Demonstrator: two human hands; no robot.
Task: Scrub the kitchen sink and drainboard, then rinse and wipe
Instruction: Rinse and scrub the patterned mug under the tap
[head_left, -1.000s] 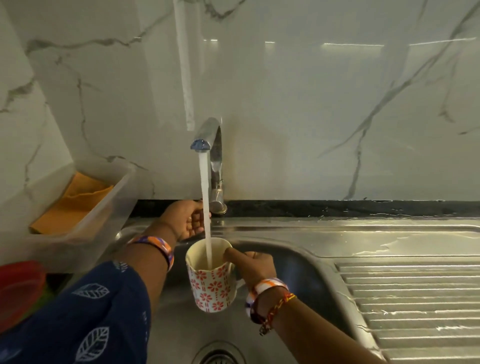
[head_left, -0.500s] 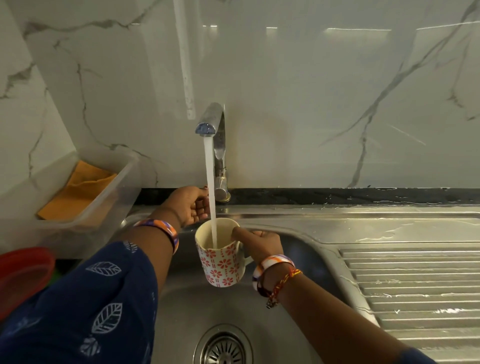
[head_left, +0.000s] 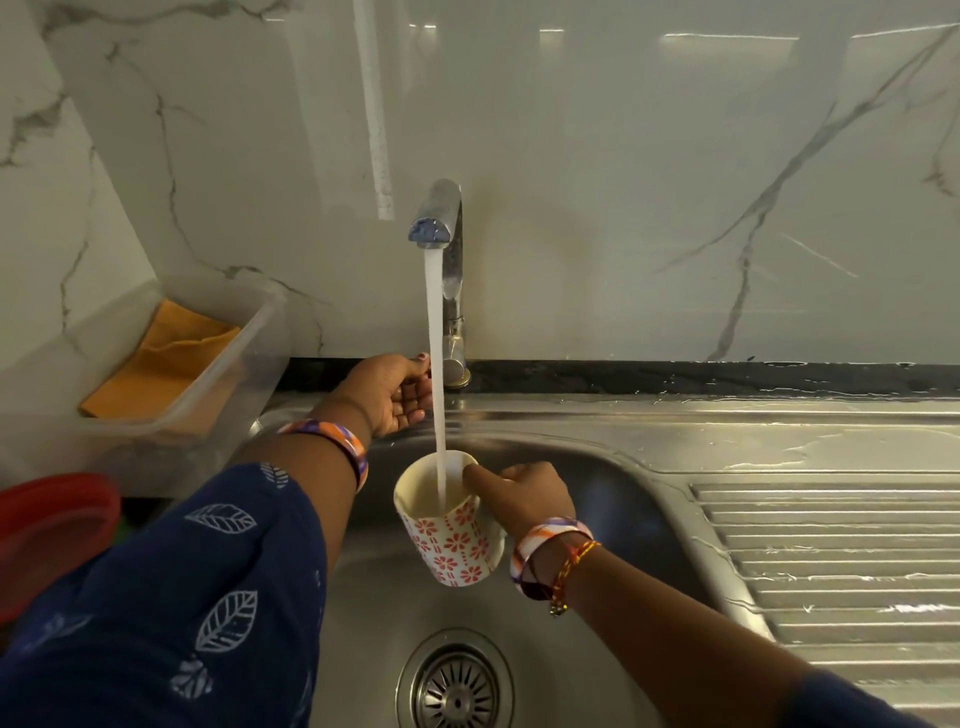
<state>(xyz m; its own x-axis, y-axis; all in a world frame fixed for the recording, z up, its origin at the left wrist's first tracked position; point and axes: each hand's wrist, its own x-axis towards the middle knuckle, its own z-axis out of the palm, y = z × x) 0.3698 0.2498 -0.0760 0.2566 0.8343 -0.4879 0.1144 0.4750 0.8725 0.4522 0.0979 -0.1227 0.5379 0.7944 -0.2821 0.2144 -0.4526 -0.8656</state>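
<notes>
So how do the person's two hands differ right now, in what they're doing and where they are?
The right hand grips the patterned mug, thumb hooked over its rim; the left hand holds nothing, its fingers loosely curled. The right hand is over the sink basin, under the running water; the left hand sits farther back beside the tap base. The right wrist has an extra red thread; the left doesn't. Both wear orange-and-purple bangles.
</notes>
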